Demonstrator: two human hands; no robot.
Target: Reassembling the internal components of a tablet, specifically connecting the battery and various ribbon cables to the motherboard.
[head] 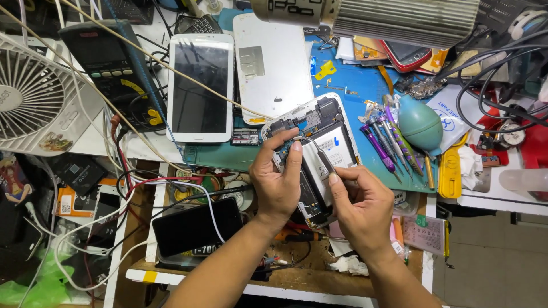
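My left hand point(278, 174) grips the left edge of an opened white tablet point(322, 122), whose circuit board and white battery point(334, 149) are exposed. The thumb presses on the board near the top of the battery. My right hand point(359, 205) pinches metal tweezers point(319, 153), and their tip reaches a spot on the board beside my left thumb. The lower end of the tablet is hidden behind both hands.
A white tablet screen point(200, 85) and a white back cover point(274, 65) lie on the blue mat point(354, 80). Several screwdrivers point(388, 142) and a teal air blower point(421, 124) lie right. A black multimeter point(114, 63), white fan point(28, 97), black phone point(197, 227) and tangled cables sit left.
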